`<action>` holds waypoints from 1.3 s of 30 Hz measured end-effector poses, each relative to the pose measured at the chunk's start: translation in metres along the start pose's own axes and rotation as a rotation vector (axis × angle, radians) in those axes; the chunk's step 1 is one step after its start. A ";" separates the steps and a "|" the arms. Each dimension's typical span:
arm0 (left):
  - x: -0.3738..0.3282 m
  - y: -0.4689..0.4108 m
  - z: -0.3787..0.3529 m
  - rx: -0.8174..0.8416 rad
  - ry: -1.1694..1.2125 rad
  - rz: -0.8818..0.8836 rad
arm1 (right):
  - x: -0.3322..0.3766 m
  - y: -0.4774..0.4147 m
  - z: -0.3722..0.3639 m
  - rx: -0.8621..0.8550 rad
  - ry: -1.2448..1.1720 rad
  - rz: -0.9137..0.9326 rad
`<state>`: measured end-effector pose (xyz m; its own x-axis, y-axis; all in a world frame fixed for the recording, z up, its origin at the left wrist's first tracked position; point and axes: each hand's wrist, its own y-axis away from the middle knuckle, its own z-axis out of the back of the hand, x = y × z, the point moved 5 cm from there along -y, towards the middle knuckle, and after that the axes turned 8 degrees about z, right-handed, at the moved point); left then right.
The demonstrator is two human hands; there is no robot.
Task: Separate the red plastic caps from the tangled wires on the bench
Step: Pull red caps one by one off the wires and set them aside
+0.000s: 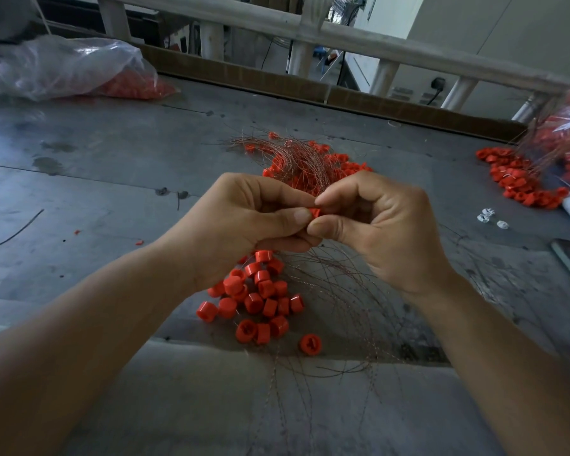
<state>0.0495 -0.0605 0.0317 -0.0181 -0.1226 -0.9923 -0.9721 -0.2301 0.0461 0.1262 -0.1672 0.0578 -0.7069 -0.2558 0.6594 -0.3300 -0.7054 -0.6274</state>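
Mid-job, I'd say. Both hands are curled tight: left hand (pixel 244 218) grips the wires, right hand (pixel 382 225) pinches one red cap (pixel 315 212) dead centre. Freed caps (pixel 260 297) piled at 6 o'clock — capped tangle (pixel 303 162) at 12 on the bench (pixel 112 153) not yet done.

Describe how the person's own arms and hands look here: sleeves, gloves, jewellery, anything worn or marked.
Both are bare. The left hand and right hand have no gloves, and no rings show. The left forearm and right forearm are uncovered to the frame's edge: no sleeve, watch or bracelet shows. The visible fingernails are short and unpainted. No markings can be seen.
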 end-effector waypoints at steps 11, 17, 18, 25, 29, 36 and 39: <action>0.000 0.003 -0.006 0.115 0.050 0.044 | 0.002 -0.001 -0.007 0.280 0.226 0.042; -0.007 0.006 -0.011 0.017 -0.208 -0.082 | 0.001 0.001 -0.010 0.272 0.311 0.047; -0.007 0.007 -0.012 0.017 -0.221 -0.088 | 0.001 0.002 -0.011 0.271 0.315 0.047; -0.010 0.013 -0.016 0.042 -0.128 -0.118 | 0.011 0.003 -0.013 0.191 0.294 0.075; -0.009 0.012 -0.015 0.033 -0.136 -0.085 | 0.009 0.003 -0.013 0.219 0.284 0.059; -0.006 0.007 -0.007 0.041 -0.040 0.011 | 0.003 0.002 -0.012 0.166 0.151 0.002; -0.006 0.006 -0.005 0.037 -0.032 0.015 | 0.002 0.002 -0.013 0.193 0.127 -0.018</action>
<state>0.0452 -0.0655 0.0389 -0.0396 -0.0944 -0.9947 -0.9797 -0.1921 0.0573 0.1160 -0.1608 0.0521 -0.7791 -0.1653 0.6048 -0.2261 -0.8256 -0.5169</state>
